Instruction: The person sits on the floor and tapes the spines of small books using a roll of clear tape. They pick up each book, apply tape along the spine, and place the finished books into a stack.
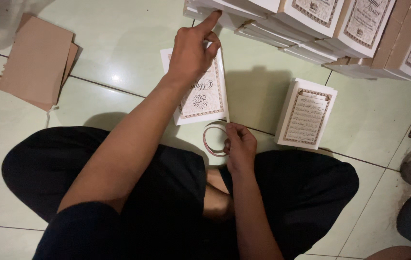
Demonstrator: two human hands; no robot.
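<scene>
Left hand [193, 50] forefinger out touching stacked booklets [244, 14], right hand [240, 147] fingers pinching rubber band [211, 140]

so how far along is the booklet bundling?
Done: one neat white stack lies apart on the floor. In hand: right hand holds rubber bands; left hand reaches to the fanned row of booklets, above one loose booklet. Left: that row looks unbundled.

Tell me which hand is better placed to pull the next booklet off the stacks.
Left. The left hand already reaches up with its forefinger on the booklet stacks; the right hand sits low, pinching rubber bands.
</scene>
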